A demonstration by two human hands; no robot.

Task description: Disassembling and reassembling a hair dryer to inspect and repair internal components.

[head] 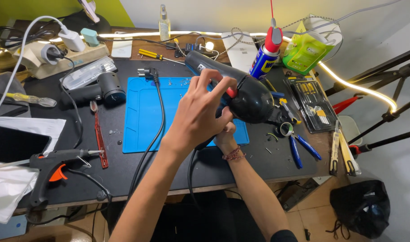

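On the far left of the black table [258,166] lies a black glue gun [50,166] with an orange trigger, well apart from both hands; next to it is a thin red tool [98,139], and above that a small black tool [99,89] lying on its side; in the middle is a blue mat [142,116], and a black cord [153,130] runs across it from a plug [150,72] near the mat's top edge; the left hand [202,112] comes over the mat with its fingers curled and pressed on the round back of the black hair dryer [240,92], so it is clamped on the dryer from above; the dryer is held up just over the right side of the mat, its nose pointing up and left; the right hand [226,134] is under the left one, low on the dryer where the handle should be; I cannot tell how its fingers close, since the left hand hides most of it; I think the step in hand is working on the dryer's body while both hands keep it steady; the next move, I judge, calls for a firm hold and a tool; further right lie blue pliers [303,148], a roll of tape [285,129] and a flat case of small bits [312,101]; behind stand a blue spray can [265,60] with a red cap and a green bottle [305,51].
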